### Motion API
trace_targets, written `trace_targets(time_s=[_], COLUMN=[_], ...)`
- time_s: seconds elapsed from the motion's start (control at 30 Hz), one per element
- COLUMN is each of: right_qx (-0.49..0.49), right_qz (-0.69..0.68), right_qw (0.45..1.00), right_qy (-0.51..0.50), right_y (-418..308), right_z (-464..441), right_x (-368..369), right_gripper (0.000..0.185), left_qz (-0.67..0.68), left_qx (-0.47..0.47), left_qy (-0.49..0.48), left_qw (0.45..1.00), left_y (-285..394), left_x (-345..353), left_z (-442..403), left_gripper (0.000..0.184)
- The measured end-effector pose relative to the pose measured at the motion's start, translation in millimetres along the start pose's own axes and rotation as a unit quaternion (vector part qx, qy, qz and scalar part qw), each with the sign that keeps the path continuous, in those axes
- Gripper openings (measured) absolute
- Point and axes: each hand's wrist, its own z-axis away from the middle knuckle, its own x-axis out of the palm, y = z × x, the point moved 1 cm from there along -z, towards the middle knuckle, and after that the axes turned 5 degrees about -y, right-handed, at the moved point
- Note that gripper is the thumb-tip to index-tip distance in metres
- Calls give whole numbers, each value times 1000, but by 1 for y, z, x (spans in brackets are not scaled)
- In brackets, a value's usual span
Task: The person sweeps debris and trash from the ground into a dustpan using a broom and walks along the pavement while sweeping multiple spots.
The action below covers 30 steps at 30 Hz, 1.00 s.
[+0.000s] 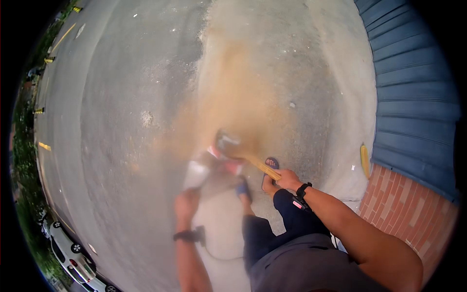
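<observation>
My right hand [288,180] is closed round the end of a yellow, stick-like handle [262,168]. The handle slants up and left to a dark, blurred piece [227,141] with red and white parts beside it; its kind cannot be made out. My left hand [187,203] looks closed, at the lower end of a whitish, blurred thing [196,173]. Haze hides its fingers in part. A hazy orange-brown patch [233,92] spreads over the ground ahead; whether it is dust or a smear on the lens, I cannot tell.
Grey concrete ground [136,73] stretches ahead and left. At right are a blue-grey ribbed metal shutter [413,92] and a brick-patterned surface [396,204], with a yellow strip [365,160] close by. My sandalled feet [271,164] are just below the handle. White cars [73,258] stand far left.
</observation>
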Motion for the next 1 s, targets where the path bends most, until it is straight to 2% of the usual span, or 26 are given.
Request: trace_targets(time_s=[0.07, 0.1, 0.17, 0.37, 0.5, 0.53, 0.57, 0.63, 0.73, 0.83, 1.0], right_qx=[-19, -11, -61, 44, 50, -1, 38, 111, 146, 184, 213], right_qz=[-5, -14, 5, -82, -98, -62, -112, -213, -298, -389, -539], right_qw=[1000, 1000, 996, 996, 990, 987, 982, 959, 922, 876, 765], right_qy=[7, -3, 58, 19, 91, 148, 148, 152, 197, 219, 281], right_y=[13, 16, 33, 27, 50, 69, 75, 90, 99, 116, 157], right_z=[40, 58, 77, 149, 199, 207, 219, 244, 273, 291, 312], right_x=[17, 20, 31, 22, 40, 54, 63, 73, 82, 88, 90], right_gripper=[50, 62, 63, 64, 64, 63, 63, 63, 62, 60, 54], left_qz=[-9, -15, -1, -6, -21, 7, 27, 72, 105, 70, 47], left_qx=[5, 10, 16, 51, 73, 137, 155, 193, 230, 234, 291], left_qy=[-4, -6, -6, -6, -37, -23, -22, -22, -70, -111, -140], left_qw=[1000, 1000, 1000, 999, 996, 990, 987, 978, 965, 963, 945], left_y=[0, 0, -13, -23, -13, -15, -19, -19, 17, 66, 164], left_x=[-6, -10, -8, -2, 3, 5, 6, 11, 5, 6, 24], left_z=[2, 2, 3, 30, 46, 44, 42, 32, 24, 18, 14], left_gripper=[29, 30, 32, 36, 38, 36, 34, 31, 26, 24, 24])
